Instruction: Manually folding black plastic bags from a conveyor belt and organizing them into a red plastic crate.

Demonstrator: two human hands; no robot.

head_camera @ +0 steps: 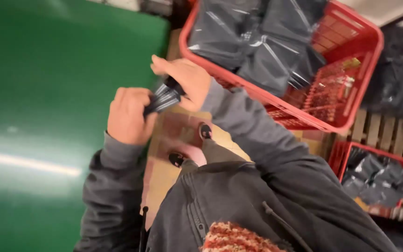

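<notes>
Both hands hold a small dark item in a shiny clear plastic wrap (164, 98) between them. My left hand (127, 116) is closed around its lower end. My right hand (187, 77) pinches its upper end, fingers curled over it. The hands are just beside the near rim of a large red plastic basket (350, 112), which holds several dark packets in clear bags (257, 37). Grey jacket sleeves cover both arms.
A green table surface (47, 93) fills the left side. Below the hands are my two dark shoes (205, 131) on brown cardboard (164, 172). A smaller red basket (346, 154) with more dark packets sits on a wooden pallet (388, 133) at the lower right.
</notes>
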